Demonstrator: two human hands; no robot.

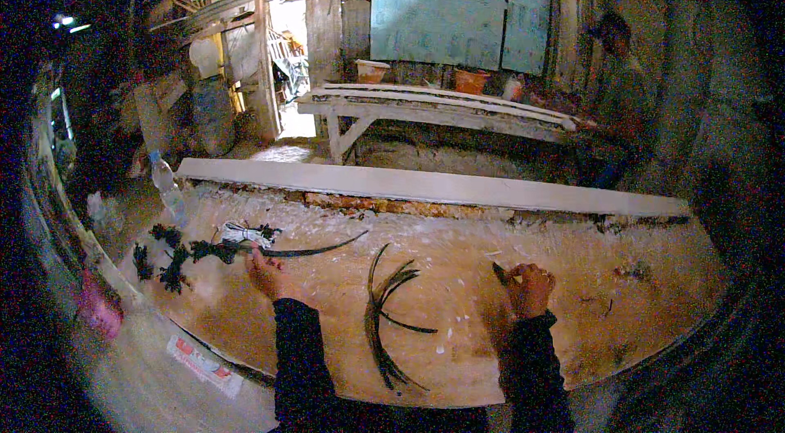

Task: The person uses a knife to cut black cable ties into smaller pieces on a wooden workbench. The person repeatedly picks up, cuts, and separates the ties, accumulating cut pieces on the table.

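Observation:
My left hand (265, 274) is closed at the left side of a wooden worktop (458, 269), its fingertips pinching the end of a long dark strip (323, 252) that curves off to the right. Beside those fingers lie several black, tangled clumps (173, 268) and a small bundle of white strings (242, 231). Over on the right, my right hand (532, 289) is closed around a small dark, pointed piece (500, 273), perhaps a blade; its kind is unclear. Between the two hands, a loose fan of thin dark strips (376, 312) rests on the wood.
A pale board (425, 185) runs along the worktop's far edge. At its left end stands a clear plastic bottle (166, 183). Farther back, a long bench (441, 114) holds an orange bucket (471, 81). Another person (621, 89) is by that bench's right end.

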